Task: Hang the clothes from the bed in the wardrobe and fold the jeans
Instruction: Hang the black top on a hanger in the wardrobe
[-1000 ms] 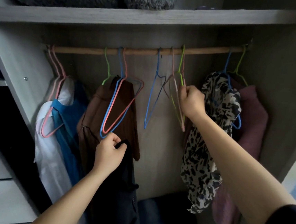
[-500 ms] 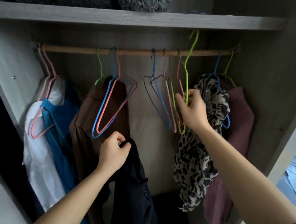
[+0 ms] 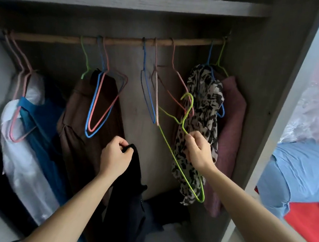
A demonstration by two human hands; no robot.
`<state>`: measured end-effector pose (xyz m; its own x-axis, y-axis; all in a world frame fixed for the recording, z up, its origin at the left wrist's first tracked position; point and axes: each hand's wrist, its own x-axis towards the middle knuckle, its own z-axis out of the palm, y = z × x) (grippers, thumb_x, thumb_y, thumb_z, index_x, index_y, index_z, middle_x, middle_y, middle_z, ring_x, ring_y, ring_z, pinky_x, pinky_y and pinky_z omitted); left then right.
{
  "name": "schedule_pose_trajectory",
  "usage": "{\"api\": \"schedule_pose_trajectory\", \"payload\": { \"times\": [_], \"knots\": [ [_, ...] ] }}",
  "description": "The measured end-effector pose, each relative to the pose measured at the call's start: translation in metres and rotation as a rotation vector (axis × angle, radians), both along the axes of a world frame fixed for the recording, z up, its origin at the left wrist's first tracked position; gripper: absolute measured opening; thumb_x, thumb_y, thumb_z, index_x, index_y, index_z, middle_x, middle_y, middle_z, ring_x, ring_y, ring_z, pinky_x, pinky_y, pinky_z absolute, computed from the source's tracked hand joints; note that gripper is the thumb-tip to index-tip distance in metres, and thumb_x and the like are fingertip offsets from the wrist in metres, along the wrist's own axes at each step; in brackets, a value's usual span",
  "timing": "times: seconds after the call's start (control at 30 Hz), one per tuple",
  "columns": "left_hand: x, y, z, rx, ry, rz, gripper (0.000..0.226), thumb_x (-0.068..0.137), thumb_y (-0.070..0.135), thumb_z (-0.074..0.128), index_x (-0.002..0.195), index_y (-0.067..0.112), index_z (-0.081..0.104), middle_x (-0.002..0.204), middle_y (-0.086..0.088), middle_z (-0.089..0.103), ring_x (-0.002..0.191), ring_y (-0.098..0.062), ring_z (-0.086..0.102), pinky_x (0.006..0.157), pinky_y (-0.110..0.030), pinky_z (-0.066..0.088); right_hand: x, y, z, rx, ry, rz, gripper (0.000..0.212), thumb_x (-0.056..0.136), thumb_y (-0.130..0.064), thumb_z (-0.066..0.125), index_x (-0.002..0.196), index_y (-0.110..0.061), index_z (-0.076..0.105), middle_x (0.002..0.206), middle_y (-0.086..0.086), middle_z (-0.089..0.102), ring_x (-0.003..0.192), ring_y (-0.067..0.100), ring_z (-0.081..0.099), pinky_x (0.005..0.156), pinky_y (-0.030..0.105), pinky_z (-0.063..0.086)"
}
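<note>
Right hand grips a green hanger, clear of the rail, in front of the wardrobe's patterned garment. Left hand pinches the black garment by its top edge; it hangs below.

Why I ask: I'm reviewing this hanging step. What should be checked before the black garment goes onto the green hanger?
1. green hanger off the rail: ok.
2. right hand grips the green hanger near its neck: ok.
3. left hand holds the black garment by its top edge: ok.
4. garment's neck opening found: cannot tell.
5. bare stretch of rail for rehanging: ok.
</note>
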<state>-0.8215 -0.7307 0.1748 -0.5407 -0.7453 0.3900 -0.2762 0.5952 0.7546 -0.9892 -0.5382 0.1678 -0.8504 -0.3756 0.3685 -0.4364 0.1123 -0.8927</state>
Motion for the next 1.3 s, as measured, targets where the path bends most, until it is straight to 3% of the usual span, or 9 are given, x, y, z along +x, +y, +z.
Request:
{"api": "schedule_pose_trajectory", "payload": {
  "times": [0.07,0.17,0.3,0.47,0.57,0.67,0.9,1.13,1.3],
  "knots": [
    [0.003,0.001,-0.003,-0.018,-0.014,-0.004,0.009,0.079,0.017,0.069,0.081,0.02,0.06,0.07,0.007,0.063,0.072,-0.023,0.062,0.071,-0.036,0.05,0.013,0.015,-0.01,-0.039,-0.05,-0.024,0.024,0.083,-0.045,0.053,0.074,-0.023,0.051,0.056,-0.003,0.054,0.053,0.017,0.051,0.055,0.038,0.045],
    [0.007,0.003,-0.007,-0.071,-0.103,0.001,0.008,0.08,0.025,0.067,0.081,0.023,0.06,0.075,0.003,0.065,0.079,-0.029,0.062,0.072,-0.038,0.05,0.026,0.032,-0.022,0.093,-0.179,-0.035,0.046,0.08,-0.064,0.062,0.081,-0.018,0.058,0.052,-0.006,0.058,0.043,0.017,0.058,0.044,0.029,0.046],
    [0.01,0.005,-0.019,-0.151,-0.216,-0.011,0.01,0.082,0.034,0.067,0.082,0.027,0.06,0.084,0.001,0.069,0.085,-0.031,0.062,0.068,-0.033,0.045,0.042,0.057,-0.042,0.418,-0.032,-0.135,0.021,0.094,-0.044,0.061,0.093,-0.026,0.071,0.06,-0.008,0.066,0.052,0.012,0.064,0.055,0.024,0.049],
    [0.008,0.016,-0.044,-0.069,-0.207,-0.131,0.005,0.084,0.025,0.067,0.085,0.02,0.069,0.08,-0.005,0.071,0.086,-0.035,0.064,0.075,-0.037,0.05,0.1,0.104,-0.076,0.087,-0.123,-0.106,0.024,0.093,-0.037,0.055,0.081,-0.016,0.058,0.062,0.014,0.062,0.046,0.017,0.058,0.045,0.027,0.047],
    [0.005,0.03,-0.055,-0.015,-0.197,-0.207,0.003,0.084,0.018,0.065,0.084,0.019,0.068,0.066,0.01,0.061,0.076,-0.025,0.063,0.064,-0.027,0.045,0.123,0.123,-0.086,0.142,-0.224,-0.055,0.05,0.092,-0.054,0.06,0.084,-0.005,0.061,0.064,0.008,0.058,0.047,0.019,0.056,0.046,0.029,0.046],
    [0.002,0.042,-0.06,0.0,-0.172,-0.233,0.009,0.083,0.012,0.065,0.087,0.017,0.072,0.061,0.017,0.055,0.062,-0.011,0.054,0.052,-0.016,0.033,0.128,0.134,-0.091,0.213,-0.18,-0.07,0.024,0.1,-0.04,0.055,0.091,-0.021,0.066,0.064,0.001,0.051,0.055,0.014,0.045,0.054,0.03,0.038],
    [-0.002,0.046,-0.058,-0.056,-0.209,-0.169,0.013,0.085,0.013,0.063,0.091,0.015,0.074,0.085,-0.003,0.074,0.08,-0.028,0.065,0.064,-0.028,0.043,0.128,0.157,-0.076,0.214,-0.336,0.25,0.025,0.097,-0.041,0.054,0.098,-0.029,0.076,0.049,-0.014,0.044,0.043,0.003,0.04,0.042,0.012,0.031],
    [-0.016,0.061,-0.056,-0.132,-0.264,-0.113,0.016,0.087,0.016,0.06,0.096,0.021,0.072,0.093,-0.004,0.074,0.088,-0.033,0.064,0.073,-0.037,0.052,0.113,0.168,-0.041,0.411,-0.13,0.321,0.024,0.102,-0.022,0.054,0.095,-0.029,0.076,0.062,-0.033,0.061,0.063,-0.015,0.057,0.059,0.0,0.038],
    [-0.024,0.068,-0.054,-0.099,-0.248,-0.069,0.02,0.086,0.016,0.06,0.1,0.021,0.073,0.097,-0.004,0.074,0.092,-0.033,0.064,0.08,-0.038,0.053,0.099,0.187,-0.025,0.422,-0.164,0.373,0.024,0.102,-0.019,0.054,0.098,-0.024,0.077,0.076,-0.036,0.066,0.072,-0.016,0.06,0.064,-0.001,0.038]
  ]
}}
